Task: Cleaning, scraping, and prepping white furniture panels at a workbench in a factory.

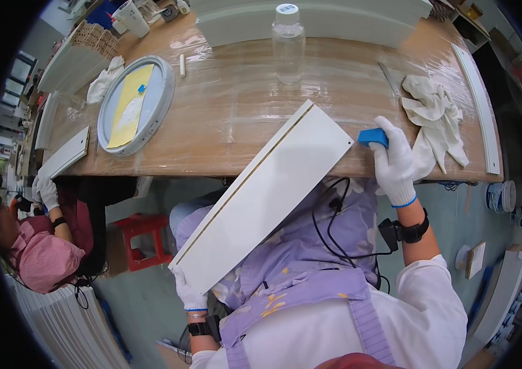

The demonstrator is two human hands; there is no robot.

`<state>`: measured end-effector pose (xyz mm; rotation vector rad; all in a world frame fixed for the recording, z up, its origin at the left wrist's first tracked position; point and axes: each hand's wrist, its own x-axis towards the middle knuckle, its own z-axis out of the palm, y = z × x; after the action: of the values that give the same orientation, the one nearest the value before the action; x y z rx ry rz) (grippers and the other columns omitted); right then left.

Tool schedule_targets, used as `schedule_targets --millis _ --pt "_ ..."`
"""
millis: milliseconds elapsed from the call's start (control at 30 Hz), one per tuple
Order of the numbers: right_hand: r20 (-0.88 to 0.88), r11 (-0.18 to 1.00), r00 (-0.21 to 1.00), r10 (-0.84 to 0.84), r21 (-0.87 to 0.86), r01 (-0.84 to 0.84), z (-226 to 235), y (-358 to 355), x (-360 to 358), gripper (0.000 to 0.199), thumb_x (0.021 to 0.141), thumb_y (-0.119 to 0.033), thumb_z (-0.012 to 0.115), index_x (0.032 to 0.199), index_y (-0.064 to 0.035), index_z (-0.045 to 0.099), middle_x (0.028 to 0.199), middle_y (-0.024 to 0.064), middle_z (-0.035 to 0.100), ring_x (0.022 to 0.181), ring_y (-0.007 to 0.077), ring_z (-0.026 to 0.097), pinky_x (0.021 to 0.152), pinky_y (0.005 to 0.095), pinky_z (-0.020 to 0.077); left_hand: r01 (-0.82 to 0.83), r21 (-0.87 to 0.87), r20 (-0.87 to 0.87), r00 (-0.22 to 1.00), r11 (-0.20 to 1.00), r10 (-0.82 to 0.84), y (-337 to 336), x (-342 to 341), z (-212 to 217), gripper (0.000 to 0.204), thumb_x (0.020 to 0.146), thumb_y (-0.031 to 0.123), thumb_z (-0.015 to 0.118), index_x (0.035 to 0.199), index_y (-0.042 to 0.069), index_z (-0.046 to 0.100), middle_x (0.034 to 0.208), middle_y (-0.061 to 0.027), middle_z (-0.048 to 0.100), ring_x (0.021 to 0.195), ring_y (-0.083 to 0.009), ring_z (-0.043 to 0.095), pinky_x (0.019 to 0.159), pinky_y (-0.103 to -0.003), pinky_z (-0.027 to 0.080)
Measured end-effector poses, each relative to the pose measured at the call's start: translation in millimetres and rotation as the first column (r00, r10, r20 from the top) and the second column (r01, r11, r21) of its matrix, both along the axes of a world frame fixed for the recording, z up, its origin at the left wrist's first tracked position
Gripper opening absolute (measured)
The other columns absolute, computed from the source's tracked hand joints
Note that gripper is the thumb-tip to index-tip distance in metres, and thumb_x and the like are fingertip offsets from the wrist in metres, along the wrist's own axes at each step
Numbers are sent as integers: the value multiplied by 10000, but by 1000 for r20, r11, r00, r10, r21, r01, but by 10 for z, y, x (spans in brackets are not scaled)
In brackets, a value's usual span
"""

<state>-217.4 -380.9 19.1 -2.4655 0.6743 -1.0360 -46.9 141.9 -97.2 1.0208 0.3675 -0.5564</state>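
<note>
Aslant, white board point(267, 200) in left hand point(189, 292), corner near right hand point(395, 163)

Lighting: was bright, fairly even. Glare: streaked the film-wrapped counter point(230, 132), left of and beyond the right fingers point(386, 126). Distortion: bowed edges well outside the fingers; rim was black.

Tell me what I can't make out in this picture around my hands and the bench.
All in the head view:
- White board: its underside faces away from the camera.
- Left hand: any fingers beneath the board are hidden by it.
- Blue block: partly covered by the right hand.
- Far white panel: cut off by the top edge.
- Clear bottle: the cap's markings are too small to read.
</note>
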Motion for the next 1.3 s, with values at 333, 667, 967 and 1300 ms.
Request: schedule_targets --millis 333,667,967,1300 --pt "50 845 994 -92 532 52 183 362 209 467 925 -22 592 1383 -29 500 1243 88 561 1037 148 564 958 272 448 -61 -129 -106 993 990 47 56 10 89 518 1032 381 445 1400 16 436 1371 -150 534 1218 -288 559 1028 -407 471" --pt "262 670 941 215 662 -337 339 743 694 479 983 -111 521 1438 4 425 1231 91 527 978 129 554 800 249 474 -53 -301 -81 996 952 30 48 -58 472 930 920 760 247 1408 -8 440 1352 -127 557 1203 -230 561 1023 -360 448" --pt "220 317 741 635 800 -509 820 1758 1463 499 971 -122 507 1428 53 407 1063 74 538 885 107 545 776 230 445 -48 -435 -63 998 899 22 63 -94 625 1082 832 860 270 1471 -8 360 1437 -133 479 1315 -252 460 1091 -377 357" --pt "-47 360 444 895 662 -657 1169 2939 2187 487 894 -148 617 1346 -4 505 1158 83 558 959 136 589 843 272 492 108 -560 104 993 822 -60 53 -170 844 1000 849 834 297 1444 37 401 1248 -103 571 1025 -209 546 825 -347 428"
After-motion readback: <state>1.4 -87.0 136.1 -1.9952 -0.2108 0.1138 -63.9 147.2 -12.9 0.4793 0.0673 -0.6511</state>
